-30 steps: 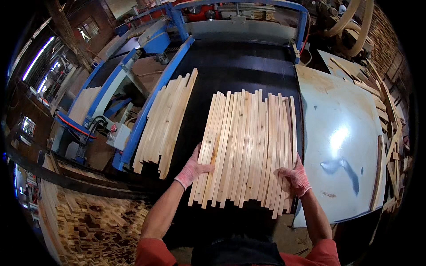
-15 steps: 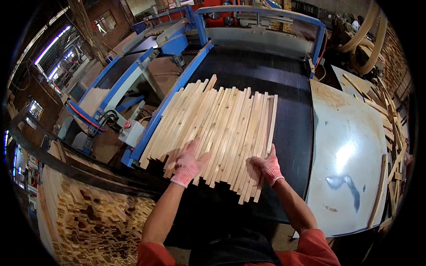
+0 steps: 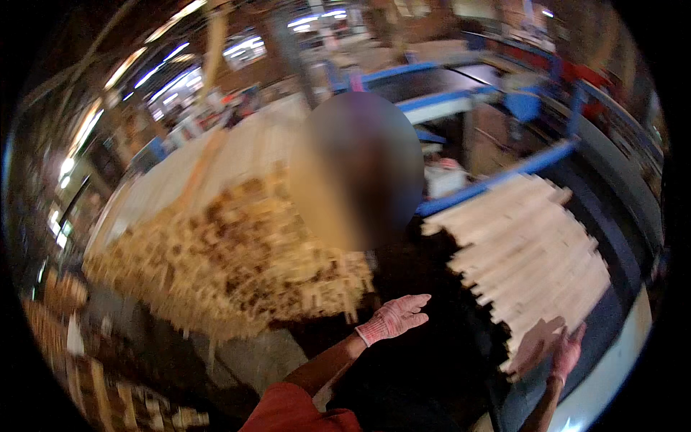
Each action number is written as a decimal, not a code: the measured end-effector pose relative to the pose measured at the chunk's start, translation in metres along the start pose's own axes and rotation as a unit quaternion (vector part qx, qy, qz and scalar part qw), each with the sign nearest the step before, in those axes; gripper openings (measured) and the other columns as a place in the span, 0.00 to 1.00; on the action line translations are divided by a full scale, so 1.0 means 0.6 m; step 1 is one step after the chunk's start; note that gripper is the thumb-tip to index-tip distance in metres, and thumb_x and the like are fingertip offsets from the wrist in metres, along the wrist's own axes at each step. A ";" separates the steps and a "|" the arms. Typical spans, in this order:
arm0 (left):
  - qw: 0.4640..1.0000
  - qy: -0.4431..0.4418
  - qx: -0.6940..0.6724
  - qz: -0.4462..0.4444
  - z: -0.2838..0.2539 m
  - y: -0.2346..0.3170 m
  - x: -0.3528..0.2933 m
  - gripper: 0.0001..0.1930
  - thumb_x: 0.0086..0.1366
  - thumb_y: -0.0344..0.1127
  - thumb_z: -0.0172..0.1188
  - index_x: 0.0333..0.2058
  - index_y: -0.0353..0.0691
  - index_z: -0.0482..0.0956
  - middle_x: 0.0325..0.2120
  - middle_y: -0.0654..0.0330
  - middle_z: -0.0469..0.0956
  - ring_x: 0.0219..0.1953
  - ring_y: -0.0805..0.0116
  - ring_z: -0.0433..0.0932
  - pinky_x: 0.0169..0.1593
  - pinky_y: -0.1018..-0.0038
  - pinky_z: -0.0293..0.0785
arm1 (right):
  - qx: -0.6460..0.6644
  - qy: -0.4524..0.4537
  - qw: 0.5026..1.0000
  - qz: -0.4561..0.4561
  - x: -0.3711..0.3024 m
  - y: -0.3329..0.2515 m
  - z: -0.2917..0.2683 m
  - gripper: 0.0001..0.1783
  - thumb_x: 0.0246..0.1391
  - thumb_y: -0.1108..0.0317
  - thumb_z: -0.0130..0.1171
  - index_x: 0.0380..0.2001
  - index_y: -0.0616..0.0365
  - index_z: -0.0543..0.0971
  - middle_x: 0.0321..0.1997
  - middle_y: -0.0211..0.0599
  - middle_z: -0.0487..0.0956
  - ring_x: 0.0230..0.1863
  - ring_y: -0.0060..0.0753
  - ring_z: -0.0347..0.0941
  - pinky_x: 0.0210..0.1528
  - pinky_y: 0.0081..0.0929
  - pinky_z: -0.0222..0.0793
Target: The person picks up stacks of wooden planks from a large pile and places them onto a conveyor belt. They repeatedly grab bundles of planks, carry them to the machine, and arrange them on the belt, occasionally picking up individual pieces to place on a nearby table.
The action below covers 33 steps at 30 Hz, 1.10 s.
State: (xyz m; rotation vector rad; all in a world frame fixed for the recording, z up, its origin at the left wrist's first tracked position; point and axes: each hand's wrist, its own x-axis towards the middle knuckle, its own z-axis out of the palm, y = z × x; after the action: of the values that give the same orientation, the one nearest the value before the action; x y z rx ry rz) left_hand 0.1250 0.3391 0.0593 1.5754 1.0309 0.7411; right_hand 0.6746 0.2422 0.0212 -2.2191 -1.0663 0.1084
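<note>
A flat layer of pale wooden strips [image 3: 529,252] lies side by side on the black conveyor belt [image 3: 620,237], at the right. My left hand [image 3: 396,317], in a pinkish knit glove, is off the strips and holds nothing. Its fingers are stretched out toward the right, between the belt and a big stack of strips. My right hand [image 3: 567,354], gloved alike, is at the near right edge of the layer. Its fingers are apart and extended beside the outer strips; motion blur hides whether they touch. A shadow falls on the wood beside it.
The large stack of wooden strips [image 3: 237,252] stands to the left, ends facing me. A blue frame rail [image 3: 504,176] runs along the belt's far left side. A pale metal sheet [image 3: 612,367] lies at lower right. A blurred disc covers part of the middle.
My view has swung left, bringing the stack into the middle. My left hand has come off the strips and moved left; my right hand stays near their right edge.
</note>
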 end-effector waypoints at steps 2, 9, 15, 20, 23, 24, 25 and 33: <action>0.994 0.110 -0.004 -0.021 -0.102 0.007 -0.112 0.32 0.75 0.39 0.69 0.73 0.44 0.69 0.67 0.51 0.75 0.66 0.57 0.78 0.67 0.60 0.78 | 0.075 -0.022 0.997 0.026 0.000 -0.083 -0.001 0.38 0.74 0.65 0.59 0.82 0.47 0.59 0.33 0.26 0.76 0.24 0.21 0.69 0.29 0.24 0.70; 0.823 0.534 0.065 0.185 -0.423 0.036 -0.473 0.26 0.69 0.28 0.73 0.64 0.34 0.77 0.63 0.55 0.79 0.62 0.66 0.78 0.67 0.67 0.75 | 0.422 -0.281 0.843 -0.178 -0.254 -0.639 0.013 0.38 0.70 0.67 0.57 0.80 0.57 0.61 0.29 0.22 0.71 0.24 0.15 0.64 0.26 0.19 0.62; 0.645 0.705 0.256 0.148 -0.723 0.155 -0.764 0.34 0.71 0.33 0.71 0.71 0.29 0.69 0.69 0.43 0.73 0.69 0.51 0.73 0.72 0.59 0.70 | 0.402 -0.431 0.725 -0.356 -0.543 -1.020 0.032 0.39 0.65 0.75 0.60 0.77 0.65 0.64 0.40 0.30 0.81 0.38 0.19 0.72 0.43 0.21 0.71; 0.519 0.739 0.429 -0.025 -0.946 0.174 -0.919 0.38 0.66 0.43 0.74 0.70 0.34 0.70 0.68 0.41 0.73 0.68 0.43 0.74 0.69 0.56 0.72 | 0.343 -0.424 0.673 -0.500 -0.700 -1.286 0.058 0.43 0.62 0.71 0.68 0.77 0.64 0.63 0.57 0.49 0.84 0.57 0.38 0.81 0.61 0.36 0.75; 0.524 0.702 0.464 -0.132 -1.030 0.180 -0.932 0.37 0.63 0.51 0.72 0.66 0.40 0.74 0.61 0.41 0.79 0.62 0.39 0.78 0.64 0.50 0.75 | 0.188 -0.238 0.696 -0.651 -0.733 -1.385 0.093 0.49 0.61 0.56 0.71 0.78 0.62 0.61 0.61 0.57 0.82 0.61 0.55 0.81 0.64 0.42 0.75; 0.529 0.694 0.464 -0.151 -1.041 0.184 -0.932 0.37 0.63 0.52 0.71 0.66 0.40 0.74 0.60 0.42 0.79 0.61 0.39 0.78 0.63 0.50 0.75 | 0.143 -0.252 0.702 -0.650 -0.740 -1.415 0.097 0.51 0.60 0.50 0.70 0.78 0.61 0.60 0.61 0.59 0.82 0.61 0.57 0.80 0.64 0.44 0.75; 0.531 0.687 0.466 -0.171 -1.049 0.191 -0.936 0.37 0.63 0.52 0.71 0.66 0.41 0.74 0.58 0.42 0.80 0.60 0.39 0.79 0.63 0.50 0.76 | 0.101 -0.266 0.705 -0.650 -0.753 -1.447 0.098 0.53 0.59 0.45 0.69 0.78 0.61 0.60 0.61 0.61 0.81 0.61 0.60 0.79 0.64 0.45 0.74; 0.483 0.566 0.601 -0.292 -1.124 0.192 -0.931 0.29 0.65 0.57 0.68 0.56 0.42 0.80 0.48 0.48 0.86 0.51 0.46 0.85 0.54 0.52 0.80 | -0.027 -0.296 0.697 -0.653 -0.787 -1.544 0.122 0.60 0.55 0.29 0.67 0.78 0.59 0.62 0.60 0.64 0.82 0.63 0.62 0.78 0.66 0.47 0.71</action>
State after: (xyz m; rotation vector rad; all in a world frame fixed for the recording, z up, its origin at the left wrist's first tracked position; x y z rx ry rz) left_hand -0.6750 0.1206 0.3627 1.3142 3.4753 0.4245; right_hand -0.2802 0.3540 0.4236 -0.9431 -2.7494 0.1539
